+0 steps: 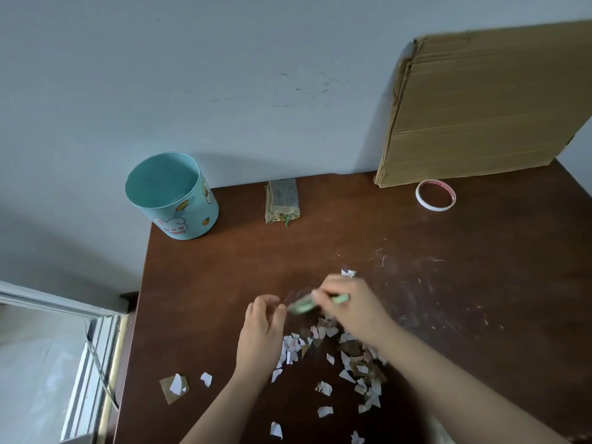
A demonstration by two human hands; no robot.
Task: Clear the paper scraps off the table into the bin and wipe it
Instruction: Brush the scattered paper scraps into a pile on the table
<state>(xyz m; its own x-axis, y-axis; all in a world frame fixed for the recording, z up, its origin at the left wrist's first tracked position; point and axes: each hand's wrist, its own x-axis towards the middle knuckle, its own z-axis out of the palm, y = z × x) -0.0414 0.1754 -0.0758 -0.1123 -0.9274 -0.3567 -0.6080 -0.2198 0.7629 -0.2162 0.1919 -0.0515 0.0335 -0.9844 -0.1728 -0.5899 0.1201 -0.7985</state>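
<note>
We log the right hand over the near middle of the brown table, fingers curled round a slim green object. The object is motion-blurred and we cannot name it more closely. Its free end points left, toward the left hand, whose fingers curl inward with the tips just beside that end. Whether they pinch anything we cannot tell.

Paper scraps, white and brown, lie mostly in a loose heap just nearside of the fingers, between the two wrists and under the right forearm. One scrap sits just beyond the right knuckles, and stragglers lie toward the near edge and near left.

The teal bin with a bunny sticker stands upright at the far left corner, well apart from the heap. A folded cloth lies at the far edge, to the right of the bin. A tape roll lies flat at far right, near a cardboard sheet leaning on the wall
</note>
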